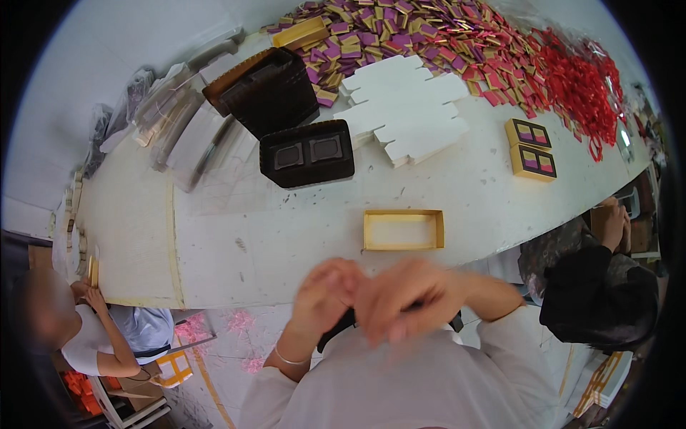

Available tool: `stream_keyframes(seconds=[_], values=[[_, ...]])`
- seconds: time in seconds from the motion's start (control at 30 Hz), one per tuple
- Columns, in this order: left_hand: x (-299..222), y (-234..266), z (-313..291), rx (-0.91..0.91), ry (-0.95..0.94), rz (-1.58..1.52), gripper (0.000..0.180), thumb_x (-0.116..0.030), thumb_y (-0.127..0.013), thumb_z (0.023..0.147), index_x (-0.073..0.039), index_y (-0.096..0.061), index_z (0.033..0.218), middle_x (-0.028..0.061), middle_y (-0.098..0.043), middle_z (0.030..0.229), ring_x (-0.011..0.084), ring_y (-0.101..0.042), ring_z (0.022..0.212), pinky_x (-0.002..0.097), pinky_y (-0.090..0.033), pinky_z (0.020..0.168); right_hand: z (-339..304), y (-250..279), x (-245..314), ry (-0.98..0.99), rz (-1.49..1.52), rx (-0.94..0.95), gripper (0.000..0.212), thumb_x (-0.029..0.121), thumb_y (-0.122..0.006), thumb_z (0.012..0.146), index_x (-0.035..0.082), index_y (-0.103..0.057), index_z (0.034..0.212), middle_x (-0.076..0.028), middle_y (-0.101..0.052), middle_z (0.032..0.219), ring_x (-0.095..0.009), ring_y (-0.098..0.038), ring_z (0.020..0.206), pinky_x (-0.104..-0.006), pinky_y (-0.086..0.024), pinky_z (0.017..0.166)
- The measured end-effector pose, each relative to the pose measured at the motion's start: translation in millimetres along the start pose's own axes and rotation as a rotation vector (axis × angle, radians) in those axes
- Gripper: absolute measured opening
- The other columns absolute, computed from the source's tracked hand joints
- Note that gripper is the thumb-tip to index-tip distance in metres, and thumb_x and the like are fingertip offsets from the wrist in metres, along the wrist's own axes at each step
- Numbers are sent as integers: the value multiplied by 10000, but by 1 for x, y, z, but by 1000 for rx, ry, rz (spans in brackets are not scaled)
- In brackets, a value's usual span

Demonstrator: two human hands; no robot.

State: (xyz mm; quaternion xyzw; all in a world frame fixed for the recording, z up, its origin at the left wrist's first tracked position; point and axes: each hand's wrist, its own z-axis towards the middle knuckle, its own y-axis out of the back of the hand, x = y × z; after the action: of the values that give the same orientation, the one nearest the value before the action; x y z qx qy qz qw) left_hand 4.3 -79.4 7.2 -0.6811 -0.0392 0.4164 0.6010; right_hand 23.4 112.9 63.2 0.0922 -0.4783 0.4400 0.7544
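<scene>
My left hand point(329, 294) and my right hand point(411, 299) are close together in front of my chest, at the table's near edge. Both are smeared by motion, and whether anything is between their fingers cannot be made out. Just beyond them an open gold box point(404, 247) with a pale bottom lies on the table. Farther off to the left is a black plastic tray point(307, 175) with two square recesses. Behind it leans a stack of similar black trays point(275, 93).
White flat card blanks point(400, 100) lie mid-table before heaped purple, red and gold packets point(371, 36). Red ribbons point(582, 79) are piled at far right, near two filled gold boxes point(534, 163). Clear plastic sleeves point(193, 136) lie left. People sit at left point(107, 343) and right point(597, 286).
</scene>
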Motion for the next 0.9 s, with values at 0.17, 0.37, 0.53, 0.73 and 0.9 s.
stream_keyframes(seconds=[0.17, 0.37, 0.53, 0.73, 0.9], values=[[-18, 21, 5, -289, -190, 933, 408, -167, -716, 800, -13, -558, 1144, 115, -563, 1148, 247, -546, 1007, 341, -435, 871, 43, 58, 14, -54, -1663, -264, 161, 37, -684, 765, -11, -650, 915, -108, -594, 1017, -256, -559, 878, -370, -457, 744], [-1, 1, 44, -203, -188, 1806, 802, -220, -798, 699, -79, -411, 1388, 165, -428, 1382, 339, -368, 1266, 414, -338, 1034, 52, 82, -2, -297, -1911, -68, 91, 48, -670, 763, -7, -609, 803, -94, -537, 915, -267, -545, 879, -367, -456, 741], [9, 9, 54, -94, -177, 1778, 787, -193, -801, 697, -74, -424, 1377, 135, -463, 1359, 332, -414, 1218, 421, -343, 1024, 58, 93, 1, -196, -1683, -207, 81, 40, -652, 783, -14, -592, 787, -106, -538, 903, -283, -543, 847, -360, -463, 724], [14, 14, 58, -148, -202, 1755, 797, -170, -816, 679, -62, -426, 1365, 133, -522, 1273, 330, -472, 1139, 411, -380, 974, 42, 71, 40, -37, -1225, -638, 130, 118, -583, 906, 6, -567, 842, -72, -540, 752, -197, -517, 697, -296, -427, 629], [21, 15, 54, -221, -263, 1759, 825, -156, -840, 655, -61, -428, 1364, 129, -552, 1194, 316, -527, 1072, 393, -440, 914, -35, 50, 81, -472, -504, -1103, 203, 245, -551, 931, 68, -574, 834, 69, -456, 667, -11, -396, 572, -200, -272, 471]])
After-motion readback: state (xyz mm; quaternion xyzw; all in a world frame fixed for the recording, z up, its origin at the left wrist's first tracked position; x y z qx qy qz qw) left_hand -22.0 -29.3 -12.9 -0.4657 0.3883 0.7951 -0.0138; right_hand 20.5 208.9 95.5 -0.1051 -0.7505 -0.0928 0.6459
